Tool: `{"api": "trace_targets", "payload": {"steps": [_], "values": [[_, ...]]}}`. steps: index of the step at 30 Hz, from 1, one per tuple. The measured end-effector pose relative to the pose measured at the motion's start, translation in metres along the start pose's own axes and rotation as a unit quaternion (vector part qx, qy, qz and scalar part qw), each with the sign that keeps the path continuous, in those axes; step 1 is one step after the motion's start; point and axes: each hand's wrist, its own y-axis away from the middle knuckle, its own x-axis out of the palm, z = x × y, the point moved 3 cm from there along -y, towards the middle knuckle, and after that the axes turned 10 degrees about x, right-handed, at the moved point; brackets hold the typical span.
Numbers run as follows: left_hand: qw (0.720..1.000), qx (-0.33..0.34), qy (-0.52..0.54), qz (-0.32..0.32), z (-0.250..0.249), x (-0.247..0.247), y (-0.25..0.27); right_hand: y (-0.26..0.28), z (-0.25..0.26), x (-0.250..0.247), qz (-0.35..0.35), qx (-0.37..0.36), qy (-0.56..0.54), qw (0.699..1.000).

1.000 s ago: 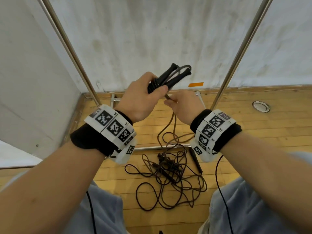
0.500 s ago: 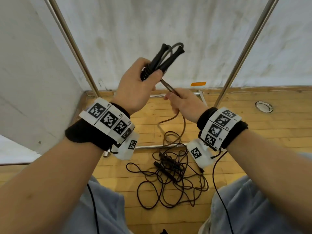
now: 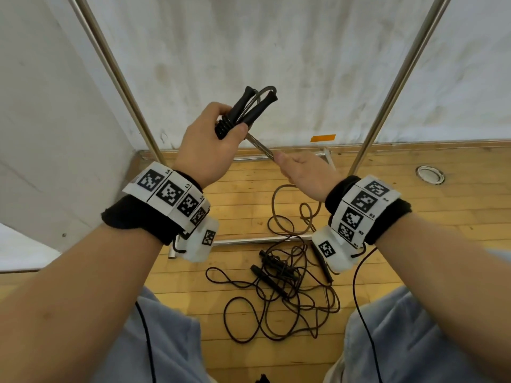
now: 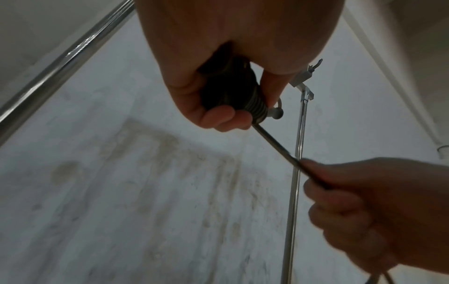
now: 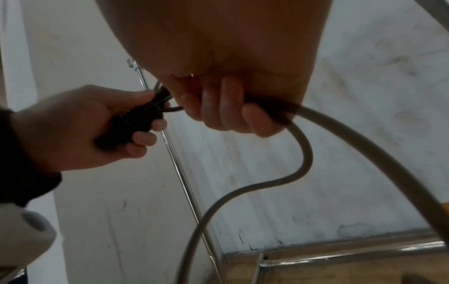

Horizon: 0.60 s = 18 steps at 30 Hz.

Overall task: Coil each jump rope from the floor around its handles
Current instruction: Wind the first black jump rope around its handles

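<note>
My left hand (image 3: 213, 142) grips two black jump-rope handles (image 3: 250, 110) held together, tips pointing up and away. In the left wrist view the ribbed handle ends (image 4: 255, 103) show under the left fingers (image 4: 218, 119). A grey-brown rope (image 3: 260, 146) runs taut from the handles down to my right hand (image 3: 301, 172), which grips it in a fist. The rope (image 5: 301, 153) leaves the right fist and hangs in loops toward the floor. Other black jump ropes (image 3: 279, 286) lie tangled on the wooden floor below my hands, with their handles (image 3: 268, 277) in the pile.
Two slanted metal poles (image 3: 121, 78) (image 3: 401, 78) rise from a metal frame (image 3: 249, 240) on the floor in front of a white wall. An orange tape strip (image 3: 323, 138) sits at the wall's base. A round floor fitting (image 3: 430, 174) lies at the right. My knees are below.
My left hand has lifted the handles higher and tilted them up. The right hand has slid down the rope, which now runs taut between the hands; more rope has risen from the floor.
</note>
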Motion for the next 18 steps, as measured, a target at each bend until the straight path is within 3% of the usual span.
{"api": "trace_targets", "payload": {"steps": [3,8,13,18], "values": [[0.998,-0.015,-0.065,0.016,0.014,0.002,-0.002,0.006,0.005,-0.005,-0.041,-0.032,0.001,0.999],[0.981,-0.015,-0.169,0.098,0.030,0.020,0.000,0.016,0.018,-0.014,-0.063,-0.086,0.027,0.994],[0.954,-0.006,-0.223,0.201,0.033,0.038,0.007,0.020,0.013,-0.025,-0.041,-0.075,0.029,0.996],[0.925,0.050,-0.242,0.289,0.020,0.057,0.018,0.016,0.009,-0.030,-0.098,-0.075,0.068,0.990]]}}
